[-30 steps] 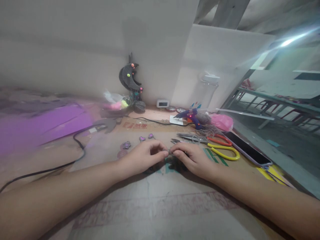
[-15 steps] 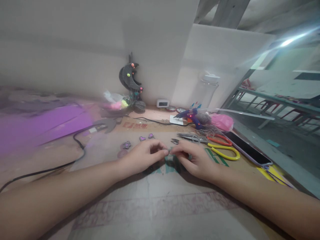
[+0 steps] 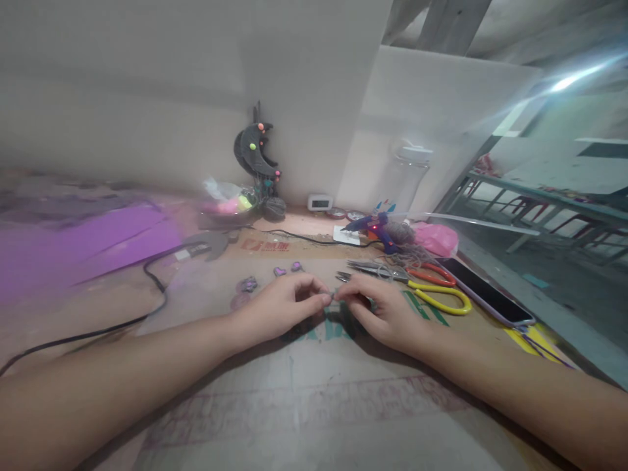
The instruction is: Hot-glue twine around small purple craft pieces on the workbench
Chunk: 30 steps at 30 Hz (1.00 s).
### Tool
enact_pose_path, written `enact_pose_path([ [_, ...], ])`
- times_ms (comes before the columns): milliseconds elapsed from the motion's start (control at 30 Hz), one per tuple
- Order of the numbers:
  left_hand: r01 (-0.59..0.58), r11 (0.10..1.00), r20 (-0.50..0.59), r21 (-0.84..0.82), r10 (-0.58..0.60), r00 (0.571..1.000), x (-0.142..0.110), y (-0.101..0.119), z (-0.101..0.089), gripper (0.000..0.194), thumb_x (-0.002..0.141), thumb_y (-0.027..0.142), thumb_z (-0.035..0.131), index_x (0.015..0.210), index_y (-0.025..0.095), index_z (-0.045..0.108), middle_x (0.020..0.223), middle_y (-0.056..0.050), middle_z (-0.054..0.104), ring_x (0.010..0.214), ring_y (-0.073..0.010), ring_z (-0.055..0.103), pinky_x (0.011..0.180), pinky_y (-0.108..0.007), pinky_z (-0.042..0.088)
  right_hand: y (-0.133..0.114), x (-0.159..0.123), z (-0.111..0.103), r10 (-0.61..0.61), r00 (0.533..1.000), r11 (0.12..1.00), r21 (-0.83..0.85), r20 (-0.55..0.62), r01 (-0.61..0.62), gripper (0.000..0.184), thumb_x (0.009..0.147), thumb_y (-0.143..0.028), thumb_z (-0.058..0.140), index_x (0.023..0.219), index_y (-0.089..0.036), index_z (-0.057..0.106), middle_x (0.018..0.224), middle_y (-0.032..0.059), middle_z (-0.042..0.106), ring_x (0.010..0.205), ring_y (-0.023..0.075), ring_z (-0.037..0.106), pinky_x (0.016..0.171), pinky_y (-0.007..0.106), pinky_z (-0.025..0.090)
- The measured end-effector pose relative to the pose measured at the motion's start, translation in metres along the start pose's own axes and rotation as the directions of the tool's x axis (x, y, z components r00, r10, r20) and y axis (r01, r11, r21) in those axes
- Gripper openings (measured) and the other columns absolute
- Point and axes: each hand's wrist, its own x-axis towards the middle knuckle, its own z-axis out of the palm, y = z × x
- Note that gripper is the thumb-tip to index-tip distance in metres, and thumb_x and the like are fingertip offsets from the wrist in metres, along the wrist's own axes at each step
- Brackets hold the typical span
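My left hand (image 3: 289, 304) and my right hand (image 3: 380, 311) meet fingertip to fingertip above the cardboard-covered table (image 3: 289, 405). Both are closed in a pinch around something tiny and dark between the fingertips, too small to make out. Left of my left hand lies a small grey and purple piece (image 3: 248, 284). Two more small purple pieces, a nearer one (image 3: 279, 271) and a farther one (image 3: 296, 266), rest just beyond it. Past my right hand are pliers with red handles (image 3: 432, 275) and a tool with yellow handles (image 3: 441, 296), their metal tips pointing left.
A blue glue gun (image 3: 375, 229) with a lit red light stands behind the tools. A phone (image 3: 485, 291) lies at the right edge. A black cable (image 3: 98, 335) crosses the left side. A clear bottle (image 3: 409, 176), a small white clock (image 3: 320, 203) and a dark crescent decoration (image 3: 255, 150) stand by the wall.
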Motion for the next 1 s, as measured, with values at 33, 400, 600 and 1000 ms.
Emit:
enact_pose_path([
  [33,-0.001,1.0,-0.002,0.002,0.001,1.0,0.0001,0.0002,0.0,0.023,0.088,0.04,0.051,0.087,0.018,0.059,0.074,-0.001,0.063,0.069,-0.0139,0.056,0.063,-0.024,0.043,-0.0001,0.0002,0.0,0.001,1.0,1.0,0.002,0.002,-0.001,0.022,0.083,-0.006,0.045,0.089,-0.019,0.061,0.072,0.0015,0.06,0.063,0.0124,0.053,0.058,0.023,0.042],
  [400,-0.01,1.0,0.013,-0.023,0.011,1.0,-0.0006,0.002,0.0005,0.022,0.088,0.038,0.051,0.085,0.018,0.059,0.072,0.0,0.061,0.067,-0.0134,0.055,0.063,-0.024,0.042,-0.0035,-0.0019,-0.0006,0.146,0.989,0.989,0.002,-0.035,-0.146,0.015,0.09,-0.016,0.048,0.102,-0.019,0.057,0.086,0.0042,0.066,0.074,0.0148,0.062,0.067,0.026,0.049],
  [600,-0.016,0.999,0.012,-0.031,0.017,1.0,-0.0014,0.0026,0.0004,0.021,0.088,0.038,0.052,0.084,0.018,0.059,0.072,0.001,0.061,0.068,-0.0134,0.055,0.063,-0.024,0.042,-0.0015,-0.0019,0.0011,0.2,0.978,0.979,0.052,-0.052,-0.198,0.004,0.091,-0.02,0.049,0.092,-0.02,0.053,0.079,0.0025,0.059,0.069,0.0139,0.056,0.063,0.026,0.046],
  [1000,-0.019,0.999,0.019,-0.043,0.02,1.0,0.0003,0.0012,0.0008,0.022,0.088,0.038,0.053,0.084,0.018,0.057,0.071,0.001,0.061,0.067,-0.0127,0.056,0.064,-0.023,0.042,0.0026,-0.003,0.0001,0.129,0.982,0.981,0.164,-0.14,-0.106,0.014,0.092,-0.02,0.048,0.078,-0.021,0.046,0.079,0.002,0.051,0.075,0.0156,0.052,0.069,0.03,0.043],
])
